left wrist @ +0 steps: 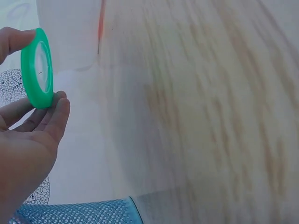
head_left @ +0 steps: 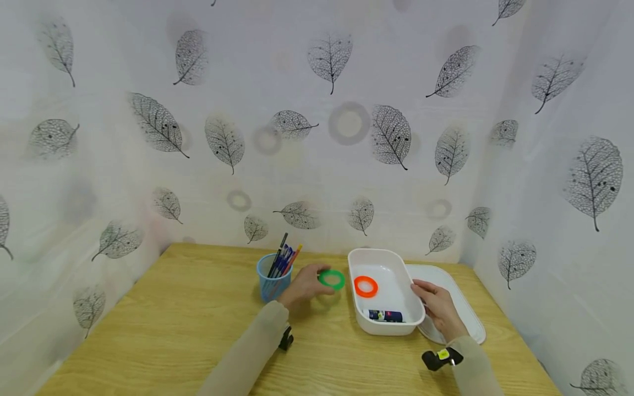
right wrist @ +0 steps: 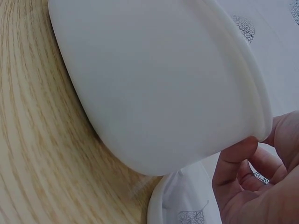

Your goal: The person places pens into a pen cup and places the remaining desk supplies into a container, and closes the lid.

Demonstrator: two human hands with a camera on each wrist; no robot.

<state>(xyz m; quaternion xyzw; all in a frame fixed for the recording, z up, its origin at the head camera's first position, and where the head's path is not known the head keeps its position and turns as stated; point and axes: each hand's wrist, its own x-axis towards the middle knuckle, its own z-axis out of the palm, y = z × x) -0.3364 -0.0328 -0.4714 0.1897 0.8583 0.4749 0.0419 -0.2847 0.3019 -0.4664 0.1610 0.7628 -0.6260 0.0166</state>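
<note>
My left hand (head_left: 306, 285) pinches a green tape roll (head_left: 340, 285) between thumb and fingertips, held above the table just left of the white bin. In the left wrist view the green tape roll (left wrist: 32, 74) stands on edge between thumb and fingers. My right hand (head_left: 438, 306) grips the right rim of the white bin (head_left: 391, 328). The right wrist view has the bin's outer wall (right wrist: 159, 84) with thumb and fingers (right wrist: 233, 161) pinching its rim. Inside the bin lie an orange tape roll (head_left: 372, 293) and a dark-blue glue stick (head_left: 388, 316), its label too small to read.
A blue mesh cup (head_left: 267, 289) with several pens (head_left: 281, 261) stands beside my left hand. A white lid (head_left: 463, 300) lies on the wooden table (head_left: 173, 319), partly under the bin's right side and my right hand. A leaf-patterned curtain (head_left: 297, 181) surrounds the table's back and sides.
</note>
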